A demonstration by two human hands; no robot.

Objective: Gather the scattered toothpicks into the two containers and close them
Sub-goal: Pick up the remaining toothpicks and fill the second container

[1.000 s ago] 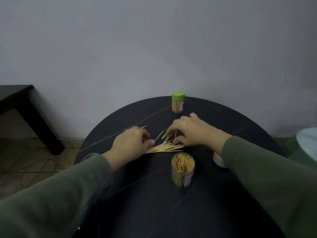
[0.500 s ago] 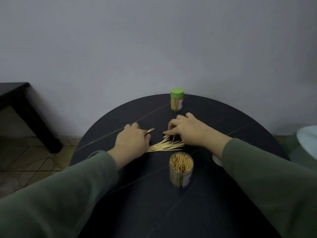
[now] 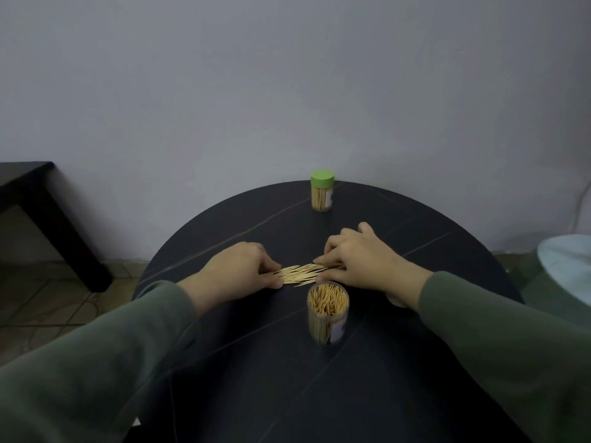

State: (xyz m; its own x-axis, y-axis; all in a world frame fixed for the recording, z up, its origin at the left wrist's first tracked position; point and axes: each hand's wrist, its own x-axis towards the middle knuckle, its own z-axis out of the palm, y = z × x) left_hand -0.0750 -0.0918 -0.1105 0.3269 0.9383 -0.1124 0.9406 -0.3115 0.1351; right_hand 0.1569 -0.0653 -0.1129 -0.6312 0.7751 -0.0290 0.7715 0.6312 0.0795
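A pile of loose toothpicks [image 3: 302, 272] lies on the round black table [image 3: 367, 394], squeezed into a narrow bundle lying left to right. My left hand [image 3: 236, 270] grips the bundle's left end between curled fingers and thumb. My right hand [image 3: 361, 260] covers the right end, with its forefinger behind the sticks and its thumb in front. Just in front of the bundle stands an open clear container [image 3: 327, 318] full of upright toothpicks. A second container [image 3: 322, 196] with a green lid on stands at the table's far edge.
A small white lid [image 3: 395, 301] peeks out under my right wrist. A dark side table [image 3: 48, 212] stands at the left against the wall. A pale round object [image 3: 566, 266] sits off the table's right edge. Tiled floor lies below on the left.
The fanned-out toothpicks have been drawn into one tighter bundle. Both hands have closed in on its ends, the right one sliding down towards the pile.
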